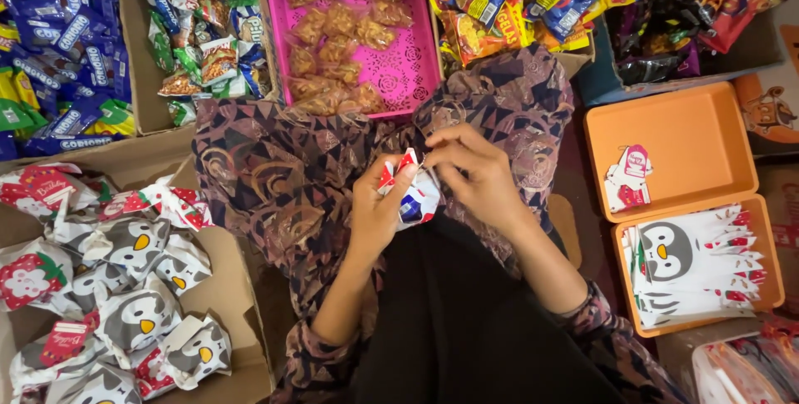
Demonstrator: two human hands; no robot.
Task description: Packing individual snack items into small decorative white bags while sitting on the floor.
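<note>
A small white paper gift bag [414,195] with red and blue print sits between both hands above my lap. My left hand [376,209] cups it from below and the side. My right hand [470,169] pinches its top edge with thumb and fingers. Patterned sleeves and a dark skirt lie beneath.
A cardboard box [237,287] at left holds several filled penguin bags [137,321]. An orange tray [691,150] at right holds a stack of flat penguin bags [695,262] and a small pink tag. A pink basket [399,63] of wrapped snacks and boxes of snack packets line the far side.
</note>
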